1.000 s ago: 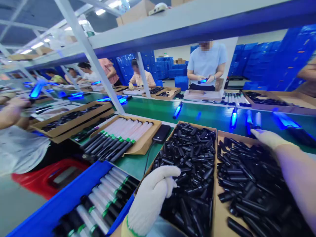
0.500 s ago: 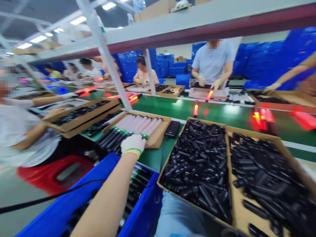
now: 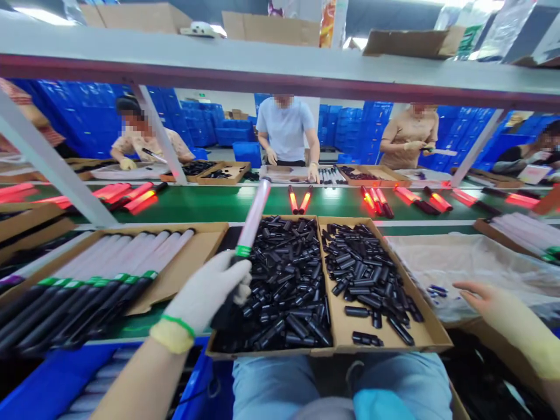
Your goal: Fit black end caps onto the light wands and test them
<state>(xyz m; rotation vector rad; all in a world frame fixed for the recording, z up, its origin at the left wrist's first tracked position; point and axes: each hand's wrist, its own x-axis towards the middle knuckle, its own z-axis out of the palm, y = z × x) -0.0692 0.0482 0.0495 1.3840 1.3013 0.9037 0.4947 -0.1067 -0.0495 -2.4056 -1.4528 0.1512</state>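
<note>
My gloved left hand (image 3: 203, 291) is closed around a light stick (image 3: 254, 219) with a whitish tube, a green ring and a black handle partly hidden by the hand. The tube points up and away, above the left side of a box of black plastic parts (image 3: 289, 291). At the far right, my right hand (image 3: 499, 312), gloved but with bare fingertips, is open. Its fingers reach over a tray lined with clear plastic (image 3: 420, 251), close to a few small blue-and-white pieces (image 3: 437, 290); whether they touch is unclear.
More light sticks (image 3: 126, 262) lie in a cardboard tray at left. A second box of black parts (image 3: 363, 268) adjoins the first. Across the green conveyor (image 3: 219, 201), carrying glowing red sticks, several people work. A shelf beam (image 3: 280, 64) crosses above; a blue bin (image 3: 48, 379) stands lower left.
My left hand has lifted a light stick from the left tray and brought it right, near the black parts. The view has turned right, and my right hand has come into sight.
</note>
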